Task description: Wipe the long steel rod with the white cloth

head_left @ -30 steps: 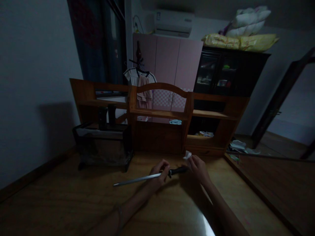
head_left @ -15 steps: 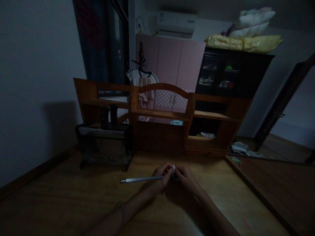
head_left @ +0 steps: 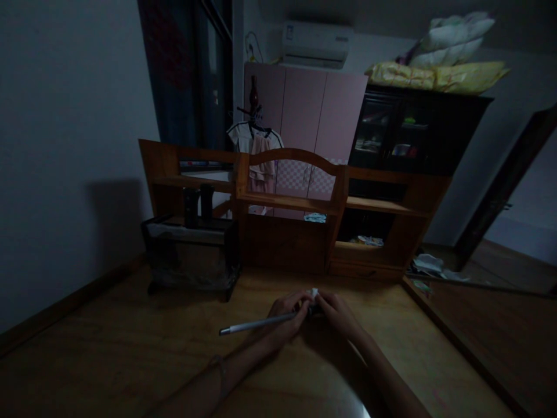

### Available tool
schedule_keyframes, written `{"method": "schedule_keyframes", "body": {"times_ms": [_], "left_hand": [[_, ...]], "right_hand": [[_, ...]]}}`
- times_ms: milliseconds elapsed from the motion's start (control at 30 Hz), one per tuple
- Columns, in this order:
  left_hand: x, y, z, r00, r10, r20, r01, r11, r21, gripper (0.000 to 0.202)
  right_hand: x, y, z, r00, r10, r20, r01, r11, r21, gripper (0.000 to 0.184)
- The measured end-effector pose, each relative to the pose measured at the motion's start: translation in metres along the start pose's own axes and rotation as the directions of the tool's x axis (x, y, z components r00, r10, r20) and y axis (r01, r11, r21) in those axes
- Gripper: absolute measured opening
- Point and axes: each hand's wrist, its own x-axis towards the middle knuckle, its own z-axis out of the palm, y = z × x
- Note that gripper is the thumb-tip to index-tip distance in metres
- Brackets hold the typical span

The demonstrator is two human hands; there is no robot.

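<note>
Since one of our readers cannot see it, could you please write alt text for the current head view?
A person's left hand holds a metal rod over a wooden table; close beside it, the right hand pinches a white scrap. Behind stands a wooden shelf in a dim room.

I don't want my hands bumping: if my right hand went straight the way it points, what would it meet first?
The right hand would likely meet the left hand first, just past the small white piece at its own fingertips; the dim light leaves exact depth unclear.
</note>
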Motion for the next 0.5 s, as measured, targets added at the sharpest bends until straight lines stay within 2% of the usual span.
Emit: {"method": "schedule_keyframes", "body": {"times_ms": [67,200,233,267,333,400,500], "left_hand": [[0.0,0.0,0.0,1.0,0.012,-0.009,-0.011,1.0,0.022,0.023],[0.0,0.001,-0.002,0.999,0.04,-0.031,-0.037,0.996,0.085,0.023],[0.0,0.002,-0.002,0.998,0.045,-0.034,-0.042,0.994,0.098,0.023],[-0.001,0.002,-0.002,0.998,0.05,-0.039,-0.046,0.993,0.108,0.023],[-0.002,0.002,-0.001,0.998,0.042,-0.056,-0.034,0.992,0.125,0.024],[-0.003,0.002,-0.001,0.996,-0.006,-0.09,0.019,0.989,0.145,0.025],[-0.002,-0.001,0.0,0.985,-0.108,-0.137,0.13,0.979,0.158,0.028]], "right_hand": [[0.0,0.005,-0.005,0.999,0.02,-0.044,-0.022,0.999,-0.034,0.046],[-0.002,0.014,-0.018,0.963,0.047,-0.266,-0.083,0.989,-0.126,0.041],[-0.002,0.016,-0.02,0.955,0.052,-0.291,-0.091,0.988,-0.123,0.041],[-0.002,0.017,-0.02,0.959,0.054,-0.279,-0.086,0.991,-0.103,0.041],[-0.001,0.018,-0.016,0.983,0.044,-0.176,-0.048,0.999,-0.02,0.042],[0.0,0.016,-0.008,0.998,0.006,-0.055,-0.003,0.998,0.063,0.041],[0.0,0.006,0.005,0.999,-0.052,0.008,0.051,0.993,0.103,0.039]]}}
